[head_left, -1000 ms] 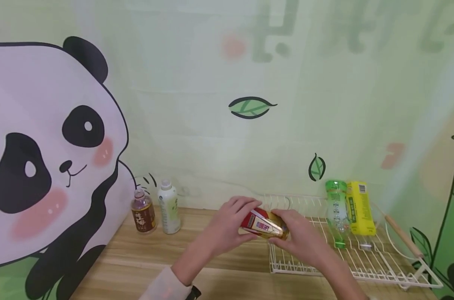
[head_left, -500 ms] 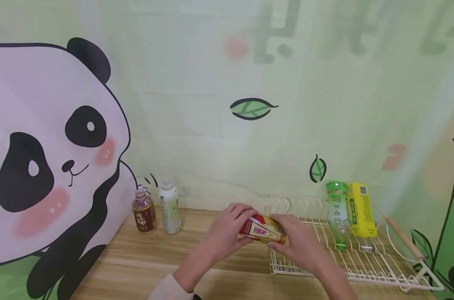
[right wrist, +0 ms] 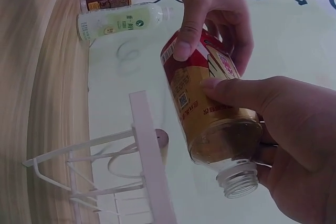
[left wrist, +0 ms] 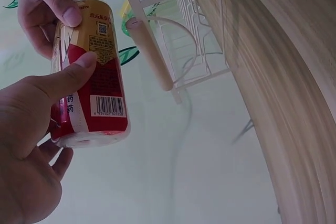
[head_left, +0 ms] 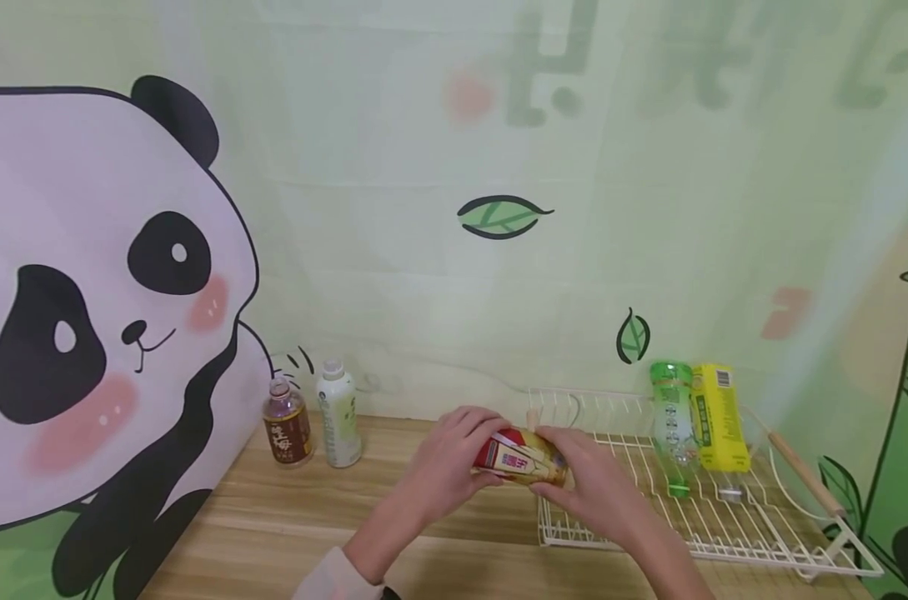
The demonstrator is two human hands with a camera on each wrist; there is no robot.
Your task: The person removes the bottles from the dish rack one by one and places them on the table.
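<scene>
A red-and-gold plastic bottle [head_left: 519,456] is held in the air over the bench [head_left: 273,517], tipped nearly on its side, just beside the left edge of a white wire rack [head_left: 754,558]. My left grip [head_left: 454,458] pinches its red base end between thumb and fingers; my right grip [head_left: 592,479] is curled round the gold end toward the neck. The sides look smooth, so I judge that easing both thumbs at once could let it slide out and knock the rack; squeezing too hard might buckle thin plastic. The right wrist view shows what my fingers hide in the head view: the threaded neck [right wrist: 239,179] wears no cap, so any liquid could dribble out if it tips further, though I cannot tell whether it holds any. The left wrist view gives the whole barcode [left wrist: 108,106] near the base, unseen from my head. Only the head view takes in both sides together: a green bottle [head_left: 674,412] and a yellow bottle [head_left: 719,421] on the rack at right, a dark-labelled bottle [head_left: 288,433] and a white bottle [head_left: 338,421] upright on the bench at left.
</scene>
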